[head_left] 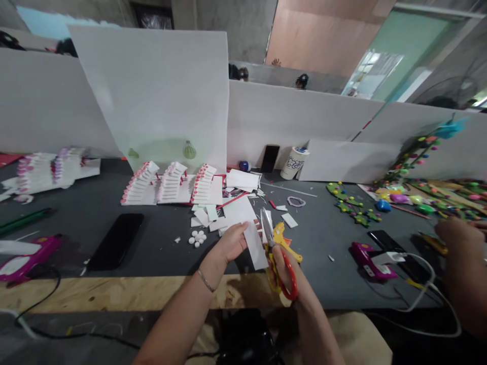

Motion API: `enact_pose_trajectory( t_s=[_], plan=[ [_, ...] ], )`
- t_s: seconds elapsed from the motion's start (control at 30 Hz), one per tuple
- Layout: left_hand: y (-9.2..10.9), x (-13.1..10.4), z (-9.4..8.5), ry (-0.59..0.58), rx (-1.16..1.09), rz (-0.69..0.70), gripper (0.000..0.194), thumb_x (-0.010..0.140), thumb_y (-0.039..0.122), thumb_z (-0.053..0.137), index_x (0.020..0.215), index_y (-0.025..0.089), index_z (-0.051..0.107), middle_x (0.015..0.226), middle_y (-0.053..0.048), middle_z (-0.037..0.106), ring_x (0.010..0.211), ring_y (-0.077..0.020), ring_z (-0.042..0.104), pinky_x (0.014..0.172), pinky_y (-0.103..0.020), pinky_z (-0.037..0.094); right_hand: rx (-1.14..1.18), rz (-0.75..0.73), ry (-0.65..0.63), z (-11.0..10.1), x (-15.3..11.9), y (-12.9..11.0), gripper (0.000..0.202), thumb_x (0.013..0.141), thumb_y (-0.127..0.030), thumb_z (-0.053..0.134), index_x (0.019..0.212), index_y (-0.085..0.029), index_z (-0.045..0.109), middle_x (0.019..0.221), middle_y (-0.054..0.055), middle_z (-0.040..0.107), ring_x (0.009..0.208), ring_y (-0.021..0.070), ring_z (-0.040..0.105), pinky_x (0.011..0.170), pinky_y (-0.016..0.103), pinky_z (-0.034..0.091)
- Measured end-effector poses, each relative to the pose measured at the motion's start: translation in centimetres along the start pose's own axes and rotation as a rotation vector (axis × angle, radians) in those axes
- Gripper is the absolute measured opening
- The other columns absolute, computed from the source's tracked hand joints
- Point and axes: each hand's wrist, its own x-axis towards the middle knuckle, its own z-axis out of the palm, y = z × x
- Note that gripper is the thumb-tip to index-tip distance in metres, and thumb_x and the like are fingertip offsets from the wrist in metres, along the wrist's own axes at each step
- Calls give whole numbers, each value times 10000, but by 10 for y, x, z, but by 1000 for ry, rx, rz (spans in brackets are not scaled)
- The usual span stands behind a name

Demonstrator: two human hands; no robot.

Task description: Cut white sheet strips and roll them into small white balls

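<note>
My left hand [233, 242] pinches a white strip of paper [255, 247] above the front part of the table. In my right hand [283, 263] is a pair of scissors [268, 228] with red and yellow handles, its blades pointing away from me beside the paper's right edge. Whether the blades touch the paper I cannot tell. Under and beyond the hands lie white paper scraps [205, 215] and a larger white sheet [239, 210]. A yellow glue gun [283, 238] rests just right of the scissors. Small white discs [197, 238] sit in a cluster left of my left hand.
Fan-shaped paper pieces with red tips [171, 185] stand behind the scraps. A black phone [116, 241] lies at left, a paper cup [294, 163] at the back. Magenta devices [371, 261] with cables flank the workspace. At far right a co-worker's arm [462, 263] reaches in near green decorations [353, 203].
</note>
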Motion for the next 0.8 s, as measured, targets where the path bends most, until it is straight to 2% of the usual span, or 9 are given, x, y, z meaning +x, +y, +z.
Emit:
enact_pose_trajectory(
  t_s=[0.1,0.23,0.33,0.47,0.6,0.7,0.73,0.8],
  plan=[
    [6,4,-3,96,-78,67,242,899,224,542,1061,95,666,1076,-167,712,1005,-245,681,974,-411,487,25,-55,-94,-30,19,-15,545,825,-702,433,954,-188,563,569,-50,490,393,101,432,368,223,367],
    [18,7,-6,212,-142,203,229,896,215,533,1074,141,658,1178,-123,683,1082,-196,643,995,-338,465,-332,-274,125,-89,51,-24,526,792,-599,567,1104,-175,555,728,8,613,627,160,585,562,263,466],
    [26,5,-6,239,-127,273,229,879,214,542,1072,151,647,1119,-108,707,990,-181,676,922,-318,501,-773,-223,230,-125,71,-10,458,832,-526,540,1157,-204,563,752,8,649,667,172,621,590,261,463],
    [27,2,-4,294,-59,285,144,823,145,574,951,137,642,904,-82,743,738,-146,697,747,-268,533,-892,-184,285,-148,89,20,393,808,-378,586,1142,-172,601,772,52,678,679,197,640,582,268,447],
    [29,-2,2,324,-3,261,65,774,108,610,833,136,608,831,-85,740,684,-157,696,663,-258,528,-957,-228,296,-148,88,30,320,780,-268,627,1071,-138,653,809,114,687,729,233,633,657,317,460],
    [40,-16,11,335,74,293,132,758,134,645,883,150,606,905,-79,738,755,-171,699,716,-280,532,-996,-349,330,-126,71,20,259,837,-258,588,1066,-175,676,1016,178,668,882,287,603,748,397,453],
    [43,-24,14,337,180,379,152,770,169,648,915,156,606,934,-72,731,786,-176,695,734,-288,530,-1030,-514,298,-113,64,15,241,853,-256,583,1063,-193,683,1073,173,657,925,291,588,777,409,448],
    [47,-42,21,389,489,597,150,807,240,635,940,175,613,917,-49,711,814,-180,672,753,-300,522,-1012,-794,61,-85,53,8,206,833,-233,631,1028,-241,696,1113,116,646,987,261,566,829,385,435]
  ],
)
